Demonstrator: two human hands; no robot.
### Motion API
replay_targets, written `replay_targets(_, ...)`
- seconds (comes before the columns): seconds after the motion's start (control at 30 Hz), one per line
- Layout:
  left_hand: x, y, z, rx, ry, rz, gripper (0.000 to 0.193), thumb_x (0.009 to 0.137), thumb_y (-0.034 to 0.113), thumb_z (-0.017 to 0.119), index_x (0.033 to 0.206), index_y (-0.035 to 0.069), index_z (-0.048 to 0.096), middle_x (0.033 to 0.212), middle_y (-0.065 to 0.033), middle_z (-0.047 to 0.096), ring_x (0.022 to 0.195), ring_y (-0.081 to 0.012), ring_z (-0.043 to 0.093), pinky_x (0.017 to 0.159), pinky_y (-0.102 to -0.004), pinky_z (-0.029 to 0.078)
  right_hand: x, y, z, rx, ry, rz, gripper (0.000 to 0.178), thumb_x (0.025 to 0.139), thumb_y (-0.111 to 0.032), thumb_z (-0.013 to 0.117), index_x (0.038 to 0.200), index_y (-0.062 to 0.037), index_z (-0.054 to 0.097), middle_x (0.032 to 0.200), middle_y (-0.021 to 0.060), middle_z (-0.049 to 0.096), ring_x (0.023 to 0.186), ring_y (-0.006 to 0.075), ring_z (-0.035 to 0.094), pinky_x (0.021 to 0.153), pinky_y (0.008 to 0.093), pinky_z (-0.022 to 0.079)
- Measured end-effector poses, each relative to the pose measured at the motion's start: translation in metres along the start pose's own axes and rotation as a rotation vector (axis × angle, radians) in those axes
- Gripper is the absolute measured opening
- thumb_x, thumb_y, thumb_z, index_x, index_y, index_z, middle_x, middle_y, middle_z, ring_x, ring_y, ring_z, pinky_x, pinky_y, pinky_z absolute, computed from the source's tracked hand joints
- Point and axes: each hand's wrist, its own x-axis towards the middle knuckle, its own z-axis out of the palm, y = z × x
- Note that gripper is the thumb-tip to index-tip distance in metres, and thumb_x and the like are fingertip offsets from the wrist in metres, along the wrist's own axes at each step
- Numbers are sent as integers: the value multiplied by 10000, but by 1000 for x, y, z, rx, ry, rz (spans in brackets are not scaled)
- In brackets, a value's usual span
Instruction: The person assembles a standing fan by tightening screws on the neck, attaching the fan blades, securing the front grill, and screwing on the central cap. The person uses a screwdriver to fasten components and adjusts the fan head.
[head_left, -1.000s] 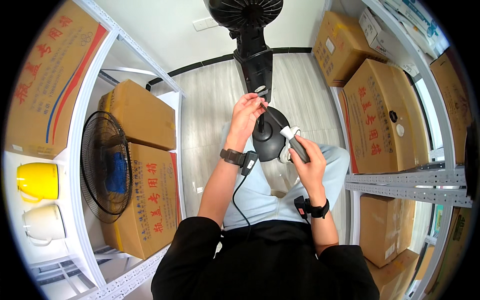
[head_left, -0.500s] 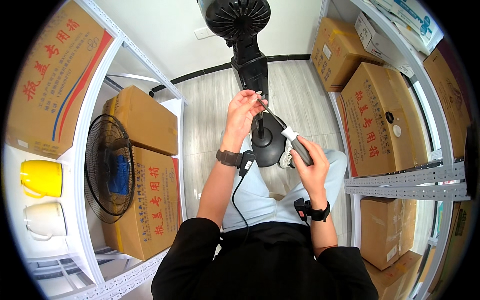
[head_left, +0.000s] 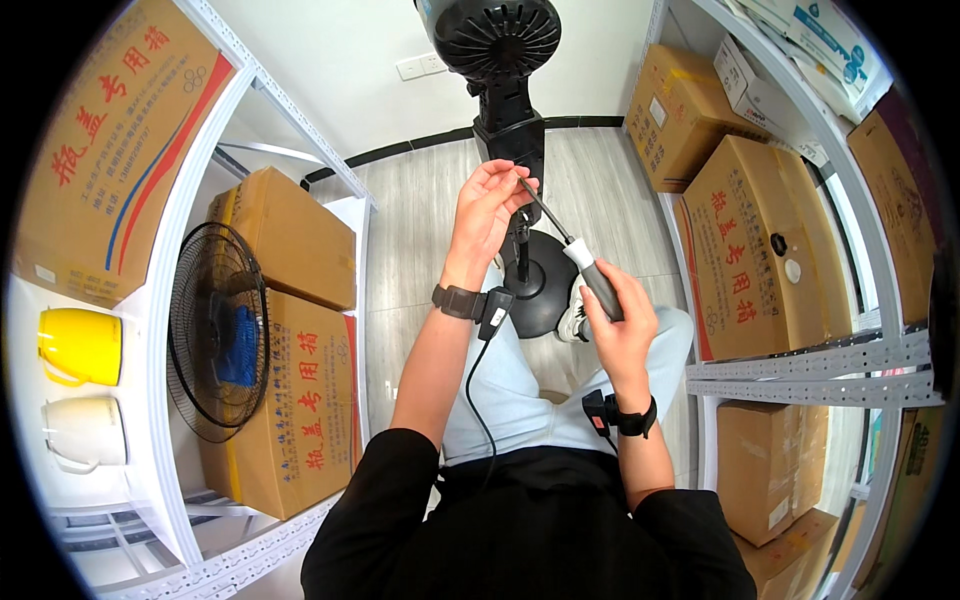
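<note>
In the head view, the person's right hand (head_left: 627,325) has its fingers clamped on the grey handle of a screwdriver (head_left: 602,292) with a white collar, its dark shaft slanting up and leftward to the left hand (head_left: 484,215). The left fingers are bent around the tip of the shaft; whether they pinch it or something small there cannot be told. Both hands are above the lap, in front of a black pedestal fan body (head_left: 510,125), whose round base (head_left: 541,290) rests on the floor (head_left: 405,250) between the legs. To the left, a round wire fan guard (head_left: 205,330) leans by cardboard boxes (head_left: 300,245), near a yellow mug (head_left: 80,345).
</note>
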Motion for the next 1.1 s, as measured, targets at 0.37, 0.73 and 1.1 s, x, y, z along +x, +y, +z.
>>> replay_targets(0.37, 29, 10, 28, -204, 120, -109, 275, 975, 176, 554, 1171, -15, 567, 1109, -149, 645, 1051, -266, 632, 945, -374, 523, 41, -24, 26, -130, 78, -154, 343, 775, -96, 751, 1107, -66, 668, 961, 113, 659, 808, 271, 671, 685, 350, 534)
replay_targets(0.73, 36, 15, 35, -341, 233, -130, 243, 962, 128, 559, 1147, -29, 571, 1111, -150, 648, 1060, -266, 634, 930, -359, 537, 61, -47, 26, -208, 41, -158, 318, 788, -121, 730, 1098, -87, 667, 923, 108, 662, 770, 289, 669, 663, 372, 535)
replay_targets(1.1, 29, 15, 27, -331, 116, -169, 263, 969, 120, 538, 1201, -4, 557, 1119, -130, 646, 1056, -255, 631, 908, -357, 531, 83, -67, 36, -262, -21, -94, 317, 809, -185, 712, 1102, -80, 658, 901, 147, 678, 766, 321, 683, 654, 396, 541)
